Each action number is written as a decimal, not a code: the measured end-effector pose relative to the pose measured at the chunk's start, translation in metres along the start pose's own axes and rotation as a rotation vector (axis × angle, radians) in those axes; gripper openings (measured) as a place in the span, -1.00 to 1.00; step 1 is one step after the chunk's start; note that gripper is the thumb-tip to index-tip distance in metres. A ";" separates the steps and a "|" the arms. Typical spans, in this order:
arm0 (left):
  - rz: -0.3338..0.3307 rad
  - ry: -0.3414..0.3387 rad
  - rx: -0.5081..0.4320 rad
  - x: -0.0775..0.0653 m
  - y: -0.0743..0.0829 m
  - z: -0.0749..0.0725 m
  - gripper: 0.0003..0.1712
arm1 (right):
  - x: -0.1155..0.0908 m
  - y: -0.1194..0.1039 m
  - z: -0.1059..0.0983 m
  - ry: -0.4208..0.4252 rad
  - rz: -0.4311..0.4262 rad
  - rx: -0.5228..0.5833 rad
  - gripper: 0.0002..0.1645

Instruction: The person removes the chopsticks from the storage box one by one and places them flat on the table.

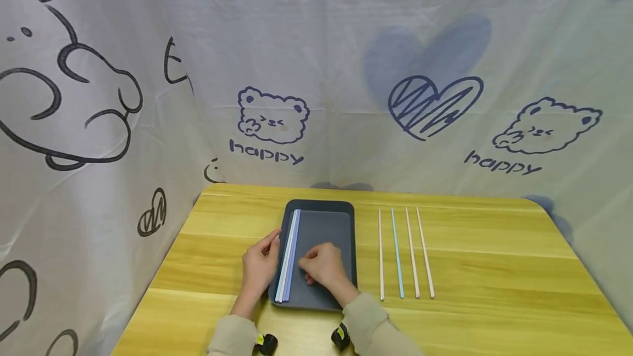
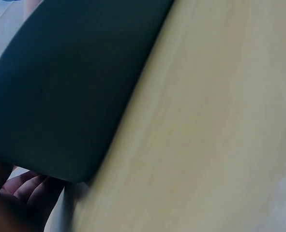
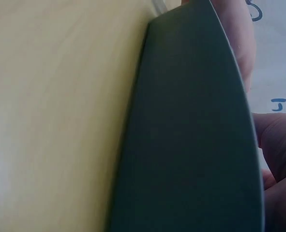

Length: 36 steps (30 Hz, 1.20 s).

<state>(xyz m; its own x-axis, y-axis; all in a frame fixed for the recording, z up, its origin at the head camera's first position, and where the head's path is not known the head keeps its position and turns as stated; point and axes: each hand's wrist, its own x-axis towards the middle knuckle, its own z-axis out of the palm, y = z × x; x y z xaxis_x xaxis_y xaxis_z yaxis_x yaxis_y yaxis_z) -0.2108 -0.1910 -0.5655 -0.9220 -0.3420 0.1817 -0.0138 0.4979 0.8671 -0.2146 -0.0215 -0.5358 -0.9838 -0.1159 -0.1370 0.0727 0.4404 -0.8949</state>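
A dark grey rectangular tray lies on the wooden table. Along its left inner side, several long thin sticks, white, pale blue and violet-blue, lie side by side. My left hand is at the tray's left rim, fingertips against the outer side. Over the tray, just right of those sticks, my right hand has its fingers curled with thumb and index tips close together; nothing shows between them. Both wrist views show mainly the tray's outer wall, with parts of the left hand and right hand beyond it.
Right of the tray, a blue stick and several pale pink sticks lie spaced apart on the table. A printed cloth hangs behind the table and along the left side.
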 end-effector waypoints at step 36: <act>-0.011 -0.006 0.003 0.000 -0.001 0.001 -0.68 | 0.004 -0.004 0.019 0.024 -0.021 -0.124 -0.67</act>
<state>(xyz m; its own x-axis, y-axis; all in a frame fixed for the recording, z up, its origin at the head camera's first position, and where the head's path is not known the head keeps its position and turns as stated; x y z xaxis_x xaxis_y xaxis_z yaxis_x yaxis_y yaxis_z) -0.2112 -0.1909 -0.5667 -0.9240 -0.3431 0.1690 -0.0255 0.4964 0.8677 -0.2157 -0.0408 -0.5408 -0.9887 -0.1051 -0.1071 0.0328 0.5450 -0.8378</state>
